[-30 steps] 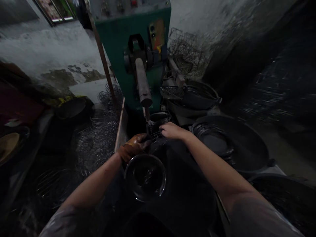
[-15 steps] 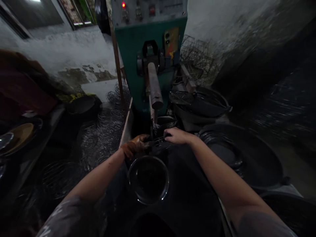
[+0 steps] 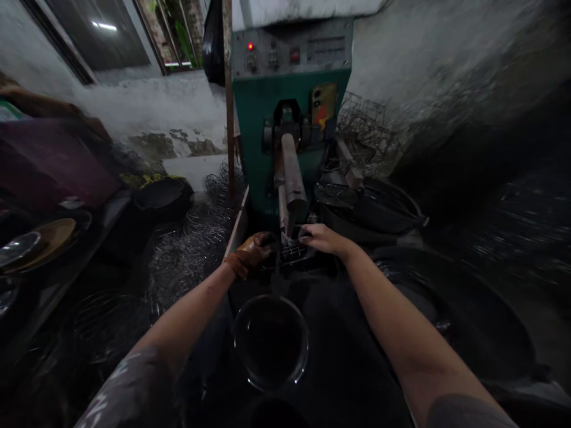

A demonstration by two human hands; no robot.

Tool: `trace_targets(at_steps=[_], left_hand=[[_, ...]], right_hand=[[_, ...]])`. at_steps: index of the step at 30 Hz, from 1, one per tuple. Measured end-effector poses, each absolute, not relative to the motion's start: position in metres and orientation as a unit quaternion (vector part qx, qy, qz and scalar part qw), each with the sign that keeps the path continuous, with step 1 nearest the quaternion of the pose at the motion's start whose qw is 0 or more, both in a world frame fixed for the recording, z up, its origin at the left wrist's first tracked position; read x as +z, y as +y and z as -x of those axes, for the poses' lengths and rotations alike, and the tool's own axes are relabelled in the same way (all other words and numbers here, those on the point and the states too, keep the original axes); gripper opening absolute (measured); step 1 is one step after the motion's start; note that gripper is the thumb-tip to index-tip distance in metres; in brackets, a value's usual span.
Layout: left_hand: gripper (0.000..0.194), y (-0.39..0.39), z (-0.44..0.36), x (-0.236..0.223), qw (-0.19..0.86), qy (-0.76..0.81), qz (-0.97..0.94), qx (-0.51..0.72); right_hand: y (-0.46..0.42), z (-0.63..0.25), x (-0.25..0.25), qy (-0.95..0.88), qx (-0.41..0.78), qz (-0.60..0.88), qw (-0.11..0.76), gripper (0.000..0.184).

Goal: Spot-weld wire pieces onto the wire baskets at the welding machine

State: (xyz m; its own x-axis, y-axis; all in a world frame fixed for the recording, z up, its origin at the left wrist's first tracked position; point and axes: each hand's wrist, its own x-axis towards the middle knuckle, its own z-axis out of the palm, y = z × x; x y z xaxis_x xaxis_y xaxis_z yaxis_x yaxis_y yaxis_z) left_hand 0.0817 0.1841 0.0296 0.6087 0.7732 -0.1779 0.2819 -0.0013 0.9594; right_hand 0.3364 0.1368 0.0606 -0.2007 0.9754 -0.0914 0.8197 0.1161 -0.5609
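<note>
A small wire grid [image 3: 292, 254] sits at the lower tip of the machine, between my two hands. My left hand [image 3: 255, 251], in a stained orange-brown glove, has its fingers closed at the grid's left side. At the right side my right hand [image 3: 325, 239] pinches the edge; its fingertips look dark, and I cannot tell if they are covered. Just above the grid the machine's thick round arm [image 3: 293, 178] points toward me. The exact contact under the tip is too dark to make out. Closer to me lies a shiny wire ring [image 3: 305, 356] on a dark surface.
The green machine [image 3: 254, 101] stands ahead with a red light lit; a phone [image 3: 328, 98] is fixed to its front. Tangled wire pieces [image 3: 187, 244] heap up on the left. Wide dark pans [image 3: 388, 205] stand at right. Plates [image 3: 53, 238] rest on a left-hand ledge.
The view has tilted up, so the machine sits lower and further right in it. Both hands have brought the wire grid forward, up under the machine's tip.
</note>
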Motion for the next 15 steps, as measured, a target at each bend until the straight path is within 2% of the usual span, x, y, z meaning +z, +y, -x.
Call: trace_targets(at_steps=[10, 15], left_hand=[[0.043, 0.202, -0.09, 0.029, 0.606, 0.385, -0.649, 0.25], [0.037, 0.204, -0.089, 0.026, 0.579, 0.38, -0.674, 0.256]], right_hand=[[0.169, -0.338, 0.066, -0.717, 0.24, 0.633, 0.166, 0.012], [0.174, -0.341, 0.062, -0.722, 0.245, 0.622, 0.179, 0.013]])
